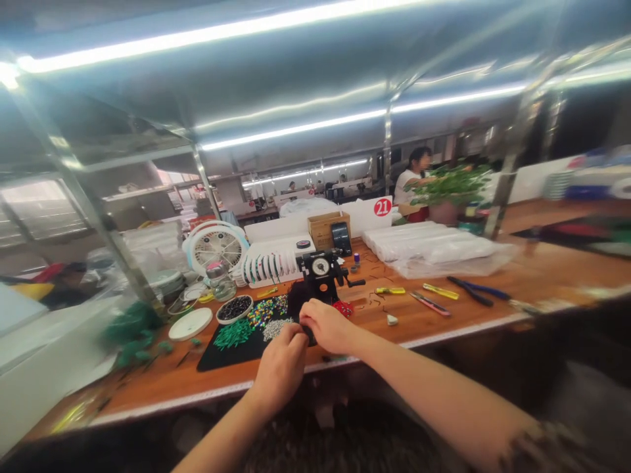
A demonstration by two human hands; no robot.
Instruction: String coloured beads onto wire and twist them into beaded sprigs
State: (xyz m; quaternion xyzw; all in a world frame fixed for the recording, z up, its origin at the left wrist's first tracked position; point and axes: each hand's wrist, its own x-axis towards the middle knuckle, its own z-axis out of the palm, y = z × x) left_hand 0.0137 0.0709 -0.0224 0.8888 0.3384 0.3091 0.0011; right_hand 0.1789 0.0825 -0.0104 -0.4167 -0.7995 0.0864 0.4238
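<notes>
My left hand (282, 366) and my right hand (326, 324) meet at the near edge of the wooden workbench (444, 315), fingers pinched together around something small and dark that I cannot make out. They sit just in front of a black hand-crank machine with a round dial (320, 272). Left of the hands lies a black mat (231, 348) with heaps of green, white and mixed-colour beads (249, 322). A white bowl of dark beads (234, 308) stands behind the mat.
Pliers and cutters (444, 293) lie to the right on the bench, with white bagged rolls (434, 248) behind. A small fan (215, 244), a glass jar (219, 281), a cardboard box (323, 227) and a phone (340, 238) stand at the back. A person sits far off beside a plant (451, 184).
</notes>
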